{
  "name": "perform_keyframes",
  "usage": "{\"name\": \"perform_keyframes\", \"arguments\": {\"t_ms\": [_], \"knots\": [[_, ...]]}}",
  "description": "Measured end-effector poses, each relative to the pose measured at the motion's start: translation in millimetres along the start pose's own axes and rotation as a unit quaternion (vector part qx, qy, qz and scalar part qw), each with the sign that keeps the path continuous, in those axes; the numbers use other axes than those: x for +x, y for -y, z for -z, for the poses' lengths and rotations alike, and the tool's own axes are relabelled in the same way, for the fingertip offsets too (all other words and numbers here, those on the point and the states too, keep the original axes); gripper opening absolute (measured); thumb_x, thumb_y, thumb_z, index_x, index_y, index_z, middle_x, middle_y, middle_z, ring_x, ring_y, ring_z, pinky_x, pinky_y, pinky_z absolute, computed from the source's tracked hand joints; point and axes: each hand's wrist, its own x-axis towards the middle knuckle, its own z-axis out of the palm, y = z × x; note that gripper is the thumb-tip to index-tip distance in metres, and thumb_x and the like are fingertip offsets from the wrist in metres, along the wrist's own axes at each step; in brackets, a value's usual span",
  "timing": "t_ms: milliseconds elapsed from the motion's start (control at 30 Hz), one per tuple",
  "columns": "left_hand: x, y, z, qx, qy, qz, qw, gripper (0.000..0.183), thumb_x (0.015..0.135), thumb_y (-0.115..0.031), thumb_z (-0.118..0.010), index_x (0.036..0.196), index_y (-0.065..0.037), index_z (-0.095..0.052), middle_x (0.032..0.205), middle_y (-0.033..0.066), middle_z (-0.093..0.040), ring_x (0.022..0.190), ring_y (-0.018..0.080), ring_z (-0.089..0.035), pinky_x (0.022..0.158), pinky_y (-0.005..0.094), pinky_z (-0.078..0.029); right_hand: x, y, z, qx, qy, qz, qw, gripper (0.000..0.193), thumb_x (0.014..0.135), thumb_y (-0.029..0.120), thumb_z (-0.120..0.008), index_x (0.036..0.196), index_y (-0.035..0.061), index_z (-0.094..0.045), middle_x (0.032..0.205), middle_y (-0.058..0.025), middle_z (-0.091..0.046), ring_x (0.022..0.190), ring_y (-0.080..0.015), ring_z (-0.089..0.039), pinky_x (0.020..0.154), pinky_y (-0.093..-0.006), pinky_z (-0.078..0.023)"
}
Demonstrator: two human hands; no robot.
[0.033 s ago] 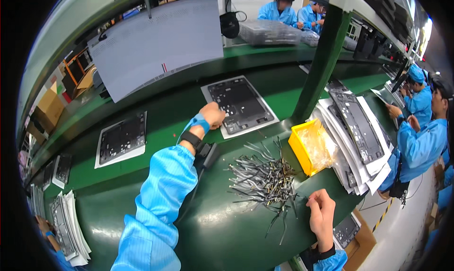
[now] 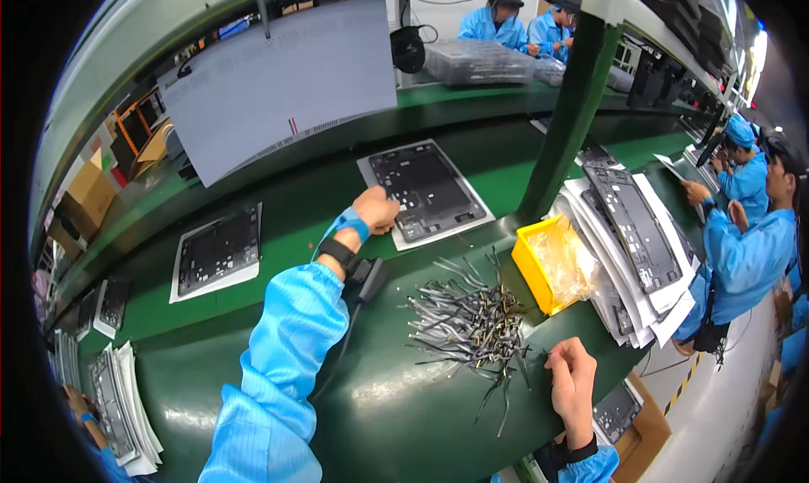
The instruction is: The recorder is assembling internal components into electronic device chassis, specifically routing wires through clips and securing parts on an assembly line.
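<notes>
My left hand (image 2: 376,211) is closed, its curled fingers at the left edge of a flat black device panel (image 2: 430,190) with white marks, which lies on a white sheet. Whether the fingers grip anything is hidden. At the lower right my right hand (image 2: 575,380) pinches the end of a thin dark strand, seemingly a short black cable (image 2: 546,353). Just left of it, a loose heap of short black cables (image 2: 472,319) spreads over the green bench. A blue band and a black strap circle my left wrist, close to a black connector block (image 2: 368,278) with a lead.
A yellow bin (image 2: 537,268) with clear plastic bags stands beyond the heap, beside stacked panels and white sheets (image 2: 628,256). A green post (image 2: 575,117) rises behind it. Another panel (image 2: 221,249) lies left. A grey screen-like board (image 2: 282,87) hangs above. Co-workers (image 2: 750,230) are at right.
Both my hands hold nearly the same places. The view has shifted very slightly, and the co-worker at the right has moved a held sheet a little to the left.
</notes>
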Motion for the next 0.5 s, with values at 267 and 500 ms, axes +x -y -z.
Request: {"name": "perform_keyframes", "arguments": {"t_ms": [267, 500], "knots": [[-55.4, 56.5, 44.7, -0.287, -0.243, -0.2, 0.905, 0.047, 0.084, -0.006, -0.079, 0.123, 0.003, -0.056, 0.09, 0.0077, -0.067, 0.077, 0.0132, -0.06, 0.066, 0.0309, -0.049, 11.0, -16.4, -3.0, 0.151, -0.024, -0.049, 0.987, 0.015, 0.103, 0.014, -0.063, 0.095, 0.0015, -0.063, 0.076, -0.0031, -0.066, 0.059, -0.0062, -0.056, 0.051, -0.0231, -0.044], [-255.3, 160.0, 100.9, -0.245, -0.209, -0.188, 0.928, 0.02, 0.103, -0.012, -0.064, 0.119, -0.001, -0.066, 0.121, 0.0044, -0.065, 0.116, 0.013, -0.057, 0.105, 0.0304, -0.04, 34.2, 20.9, -3.2, 0.044, -0.074, 0.125, 0.988, 0.004, 0.096, -0.001, -0.069, 0.098, -0.0023, -0.065, 0.075, -0.001, -0.066, 0.063, -0.0041, -0.059, 0.057, -0.0206, -0.046]]}}
